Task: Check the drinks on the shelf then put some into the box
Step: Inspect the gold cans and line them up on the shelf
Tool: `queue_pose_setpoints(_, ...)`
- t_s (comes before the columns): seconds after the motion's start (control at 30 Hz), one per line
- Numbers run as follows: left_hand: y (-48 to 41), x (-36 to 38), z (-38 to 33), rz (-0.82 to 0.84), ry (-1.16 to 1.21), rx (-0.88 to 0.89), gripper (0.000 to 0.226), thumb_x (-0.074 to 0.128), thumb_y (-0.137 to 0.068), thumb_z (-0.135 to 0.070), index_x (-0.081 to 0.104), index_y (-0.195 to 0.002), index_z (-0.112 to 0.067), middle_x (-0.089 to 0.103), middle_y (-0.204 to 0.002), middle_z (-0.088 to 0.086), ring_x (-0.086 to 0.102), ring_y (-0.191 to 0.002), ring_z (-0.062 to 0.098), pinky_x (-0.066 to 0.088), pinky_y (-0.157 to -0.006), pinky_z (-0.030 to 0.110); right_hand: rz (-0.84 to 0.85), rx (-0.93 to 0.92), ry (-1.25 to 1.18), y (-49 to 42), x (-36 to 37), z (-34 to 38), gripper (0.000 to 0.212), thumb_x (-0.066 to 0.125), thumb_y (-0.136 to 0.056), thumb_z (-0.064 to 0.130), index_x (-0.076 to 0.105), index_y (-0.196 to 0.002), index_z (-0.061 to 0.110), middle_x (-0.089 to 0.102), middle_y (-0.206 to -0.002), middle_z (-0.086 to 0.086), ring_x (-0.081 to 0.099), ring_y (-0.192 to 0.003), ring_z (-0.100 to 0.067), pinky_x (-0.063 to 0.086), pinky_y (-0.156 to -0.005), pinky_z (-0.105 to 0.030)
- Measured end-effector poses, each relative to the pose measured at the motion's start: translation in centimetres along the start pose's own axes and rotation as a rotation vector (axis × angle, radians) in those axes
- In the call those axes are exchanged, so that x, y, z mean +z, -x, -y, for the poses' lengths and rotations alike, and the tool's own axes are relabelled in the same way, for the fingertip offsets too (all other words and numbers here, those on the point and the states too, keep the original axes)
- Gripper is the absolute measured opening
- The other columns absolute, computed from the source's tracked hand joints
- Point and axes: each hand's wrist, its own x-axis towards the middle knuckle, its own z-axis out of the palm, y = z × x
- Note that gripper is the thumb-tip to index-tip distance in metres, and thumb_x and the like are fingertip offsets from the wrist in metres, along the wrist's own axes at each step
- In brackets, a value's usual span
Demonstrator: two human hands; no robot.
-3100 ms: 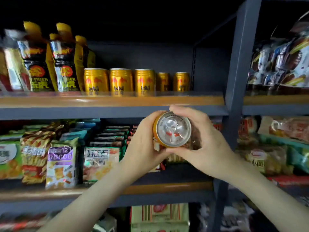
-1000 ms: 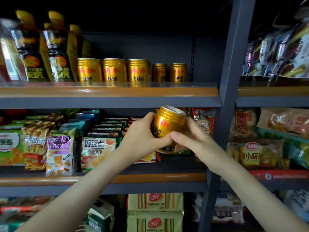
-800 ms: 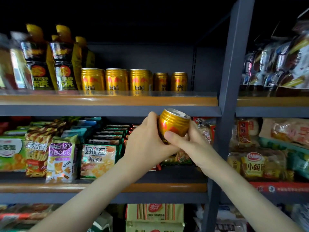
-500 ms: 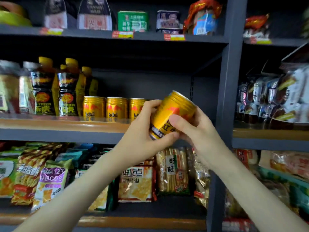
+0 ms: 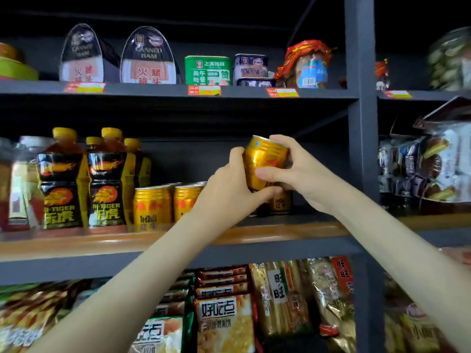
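Soft light is coming from the viewer's side, the back of the shelf is sinking into near-black shadow, glare is streaking the gold can, and the bottles at the left edge are smearing and bending.

I am holding a gold can in both hands, my left hand and right hand gripping it at the frame's centre, above the shelf of cans and bottles.
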Motion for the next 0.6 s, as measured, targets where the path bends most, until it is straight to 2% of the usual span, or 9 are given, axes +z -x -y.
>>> queue_pose_setpoints(0.03, -0.1, -0.2, 0.6, 0.028, -0.013, 0.025, 0.075, 0.065, -0.081, -0.057, 0.034, -0.138, -0.02, 0.058, -0.117, -0.005, 0.056, -0.098, 0.008, 0.044, -0.074, 0.017, -0.015, 0.013, 0.028, -0.2, -0.1, -0.1, 0.092, 0.085, -0.055, 0.043, 0.039, -0.134, 0.039, 0.055, -0.123, 0.006, 0.059, -0.111, -0.014, 0.051, -0.097, -0.043)
queue_pose_setpoints(0.1, -0.3, -0.8, 2.0, 0.056, -0.106, 0.112, 0.07, 0.056, -0.087, -0.058, 0.035, -0.143, -0.022, 0.055, -0.133, -0.002, 0.049, -0.115, 0.01, 0.038, -0.085, 0.015, -0.03, 0.046, 0.133, -0.6, -0.5, -0.7, 0.087, 0.086, -0.059, 0.04, 0.04, -0.133, 0.039, 0.056, -0.122, 0.006, 0.058, -0.11, -0.014, 0.051, -0.096, -0.041)
queue_pose_setpoints(0.17, -0.2, -1.5, 3.4, 0.06, -0.262, 0.16, 0.066, 0.05, -0.09, -0.058, 0.038, -0.145, -0.022, 0.051, -0.14, 0.0, 0.043, -0.13, 0.015, 0.035, -0.101, 0.026, -0.04, 0.091, 0.246, -1.0, -0.9, -1.4, 0.075, 0.085, -0.068, 0.03, 0.042, -0.13, 0.036, 0.056, -0.116, 0.008, 0.057, -0.107, -0.013, 0.051, -0.091, -0.035)
queue_pose_setpoints(0.23, 0.0, -1.9, 4.7, 0.032, -0.429, 0.168, 0.064, 0.046, -0.091, -0.06, 0.045, -0.141, -0.02, 0.056, -0.135, 0.003, 0.047, -0.128, 0.021, 0.034, -0.107, 0.035, -0.024, 0.15, 0.327, -1.4, -1.3, -2.2, 0.067, 0.084, -0.072, 0.023, 0.043, -0.123, 0.033, 0.056, -0.11, 0.009, 0.056, -0.103, -0.012, 0.05, -0.085, -0.031)
queue_pose_setpoints(0.4, 0.8, -1.7, 7.1, -0.01, -0.5, 0.207, 0.061, 0.04, -0.09, -0.062, 0.062, -0.122, -0.015, 0.068, -0.11, 0.006, 0.064, -0.103, 0.027, 0.049, -0.091, 0.041, 0.018, 0.333, 0.455, -3.5, -2.3, -4.7, 0.067, 0.083, -0.074, 0.017, 0.042, -0.125, 0.026, 0.056, -0.113, -0.002, 0.056, -0.102, -0.019, 0.051, -0.091, -0.038)
queue_pose_setpoints(0.47, 0.9, -1.7, 7.7, 0.005, -0.503, 0.223, 0.062, 0.034, -0.088, -0.062, 0.063, -0.12, -0.017, 0.069, -0.107, 0.004, 0.065, -0.099, 0.025, 0.051, -0.088, 0.041, 0.045, 0.392, 0.482, -4.3, -2.4, -5.6, 0.07, 0.081, -0.076, 0.015, 0.039, -0.131, 0.025, 0.054, -0.117, -0.005, 0.054, -0.107, -0.023, 0.05, -0.093, -0.04)
queue_pose_setpoints(0.6, 1.0, -1.9, 8.7, 0.034, -0.49, 0.273, 0.061, 0.039, -0.084, -0.063, 0.062, -0.123, -0.021, 0.068, -0.109, 0.002, 0.065, -0.1, 0.024, 0.05, -0.09, 0.041, 0.067, 0.51, 0.439, -5.2, -2.3, -7.2, 0.07, 0.077, -0.08, 0.013, 0.036, -0.135, 0.024, 0.051, -0.122, -0.007, 0.049, -0.114, -0.026, 0.044, -0.089, -0.037)
